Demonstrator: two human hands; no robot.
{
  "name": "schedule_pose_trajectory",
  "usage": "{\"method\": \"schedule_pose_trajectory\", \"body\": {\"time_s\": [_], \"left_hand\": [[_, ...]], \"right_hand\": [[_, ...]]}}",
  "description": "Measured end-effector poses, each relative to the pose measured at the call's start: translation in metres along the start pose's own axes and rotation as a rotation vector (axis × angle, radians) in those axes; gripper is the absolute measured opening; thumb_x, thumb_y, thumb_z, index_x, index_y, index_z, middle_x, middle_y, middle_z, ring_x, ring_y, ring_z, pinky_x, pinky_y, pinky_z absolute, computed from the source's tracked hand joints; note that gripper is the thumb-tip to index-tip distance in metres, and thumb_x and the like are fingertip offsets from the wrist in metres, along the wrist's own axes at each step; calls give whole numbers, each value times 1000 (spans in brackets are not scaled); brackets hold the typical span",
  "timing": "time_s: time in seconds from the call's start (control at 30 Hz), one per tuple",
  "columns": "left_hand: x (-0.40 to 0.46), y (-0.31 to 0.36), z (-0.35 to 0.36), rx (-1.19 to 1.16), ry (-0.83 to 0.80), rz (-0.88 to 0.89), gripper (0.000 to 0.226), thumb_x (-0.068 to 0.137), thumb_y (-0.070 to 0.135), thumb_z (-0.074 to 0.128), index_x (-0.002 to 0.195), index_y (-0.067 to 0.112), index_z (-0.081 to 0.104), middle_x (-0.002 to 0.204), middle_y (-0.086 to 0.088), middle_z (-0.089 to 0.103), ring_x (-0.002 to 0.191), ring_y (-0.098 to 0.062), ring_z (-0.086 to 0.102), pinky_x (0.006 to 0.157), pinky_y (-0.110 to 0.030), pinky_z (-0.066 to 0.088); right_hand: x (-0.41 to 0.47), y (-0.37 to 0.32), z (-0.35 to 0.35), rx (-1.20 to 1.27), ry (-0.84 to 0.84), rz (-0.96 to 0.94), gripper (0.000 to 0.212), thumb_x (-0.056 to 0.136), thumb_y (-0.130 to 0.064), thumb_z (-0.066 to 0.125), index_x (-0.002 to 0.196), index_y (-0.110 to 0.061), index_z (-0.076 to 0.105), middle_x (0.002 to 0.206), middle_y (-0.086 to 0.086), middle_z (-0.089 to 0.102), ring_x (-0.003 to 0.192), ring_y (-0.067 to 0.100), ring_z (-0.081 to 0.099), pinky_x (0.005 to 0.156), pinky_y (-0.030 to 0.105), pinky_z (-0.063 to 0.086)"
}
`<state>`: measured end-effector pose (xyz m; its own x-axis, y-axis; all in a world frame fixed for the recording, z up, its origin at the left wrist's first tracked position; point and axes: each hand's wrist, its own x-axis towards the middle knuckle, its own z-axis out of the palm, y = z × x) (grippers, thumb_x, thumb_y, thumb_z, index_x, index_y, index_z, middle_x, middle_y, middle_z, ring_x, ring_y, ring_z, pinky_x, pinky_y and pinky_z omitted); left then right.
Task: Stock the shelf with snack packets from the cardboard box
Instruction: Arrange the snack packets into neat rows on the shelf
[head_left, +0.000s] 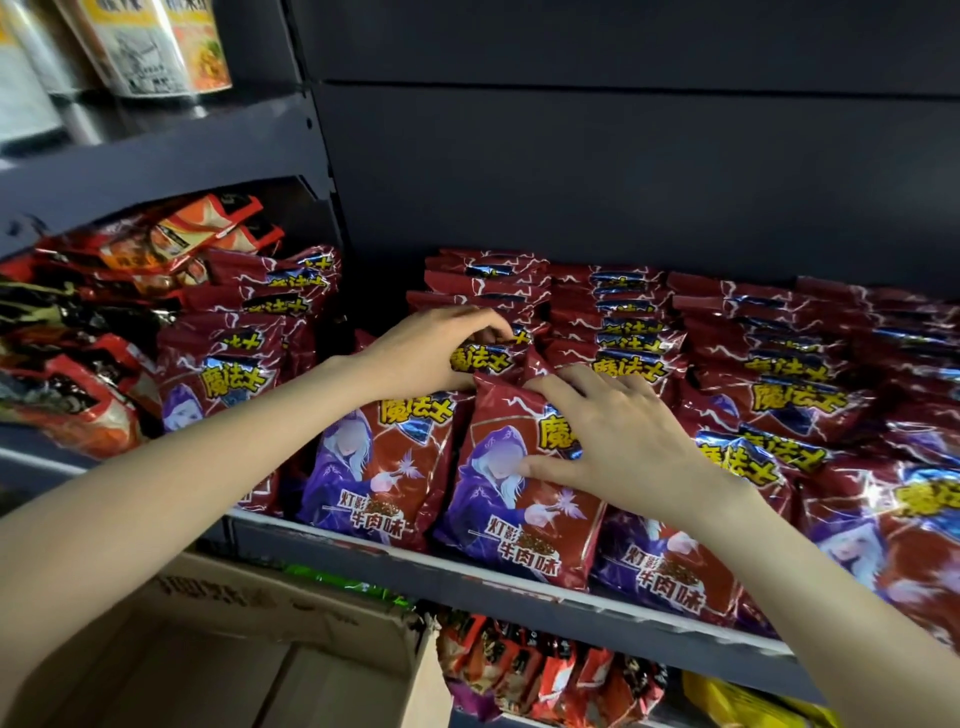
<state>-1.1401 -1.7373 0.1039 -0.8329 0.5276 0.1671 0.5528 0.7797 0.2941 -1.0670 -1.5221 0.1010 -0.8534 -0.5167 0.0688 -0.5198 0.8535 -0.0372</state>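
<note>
Item: red snack packets (524, 499), purple hooded figure, in leaning rows on the dark shelf (519, 577).

Left hand (426, 353), at 11 o'clock of the front packet, fingers curled over the top edge of a packet behind.

Right hand (618, 441), fingers spread flat, pressing the front packet's face.

Cardboard box (291, 649): at 7 o'clock, below the shelf.

Risk: front packet overhangs the lip; released unsupported, it likely slides off.

Lettering: yellow "魔法士"; below, "牛肉味".
</note>
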Motion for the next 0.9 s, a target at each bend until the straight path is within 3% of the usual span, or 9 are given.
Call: {"method": "schedule_pose_trajectory", "body": {"time_s": [0.07, 0.2, 0.27, 0.37, 0.53, 0.63, 0.77, 0.9], "left_hand": [[1, -6, -3, -111, -39, -13, 51, 79, 24, 73, 125, 31, 52, 120, 13, 54, 107, -1, 50, 94, -23, 43], [3, -17, -13, -165, -102, -34, 44, 80, 26, 74, 118, 37, 55, 119, 20, 56, 111, 2, 52, 99, -29, 44], [2, -19, -18, 36, -130, -70, 49, 76, 44, 72, 121, 37, 53, 127, 18, 54, 117, -6, 51, 100, -37, 44], [2, -13, -18, 360, -232, -126, 69, 74, 62, 66, 133, 33, 45, 139, 13, 47, 124, -14, 47, 95, -33, 45], [5, 3, -16, 354, -274, -49, 68, 80, 53, 64, 137, 22, 45, 139, 4, 50, 124, -16, 48, 98, -33, 43], [1, 9, -12, 198, -207, -57, 61, 81, 46, 66, 134, 22, 49, 138, 4, 50, 126, -15, 45, 101, -35, 40], [3, 12, -3, 289, -128, -128, 63, 84, 49, 60, 138, 22, 44, 142, 4, 46, 128, -17, 44, 97, -40, 44], [5, 15, 2, 353, -34, -242, 66, 80, 58, 62, 135, 25, 46, 136, 3, 53, 117, -20, 54, 86, -36, 47]], "right_hand": [[2, 4, 0, 28, -21, -15, 83, 78, -77, 36, 145, -30, 23, 140, -1, 38, 127, 19, 41, 110, 37, 24], [2, 10, 1, 63, -54, -36, 81, 80, -74, 41, 147, -32, 21, 147, 0, 32, 133, 19, 33, 112, 35, 17], [1, 11, 0, 81, -56, -41, 82, 79, -74, 44, 147, -33, 22, 149, -1, 30, 135, 18, 32, 112, 34, 16], [-4, 8, -6, 97, -57, -33, 81, 80, -71, 48, 147, -33, 24, 149, -2, 30, 131, 19, 37, 111, 34, 20], [-21, 0, -7, 75, 15, -2, 74, 82, -68, 50, 144, -34, 26, 143, -6, 33, 125, 18, 44, 109, 34, 26], [-24, 1, -4, 61, 59, 6, 74, 81, -69, 50, 143, -35, 28, 141, -5, 35, 124, 18, 44, 110, 35, 25], [-15, 11, -2, 27, 28, 13, 79, 79, -72, 47, 145, -35, 25, 144, 1, 33, 128, 22, 40, 109, 36, 24], [-6, 19, 3, 26, 28, -14, 82, 79, -73, 49, 147, -34, 25, 145, 5, 32, 133, 23, 34, 111, 40, 19]]}}
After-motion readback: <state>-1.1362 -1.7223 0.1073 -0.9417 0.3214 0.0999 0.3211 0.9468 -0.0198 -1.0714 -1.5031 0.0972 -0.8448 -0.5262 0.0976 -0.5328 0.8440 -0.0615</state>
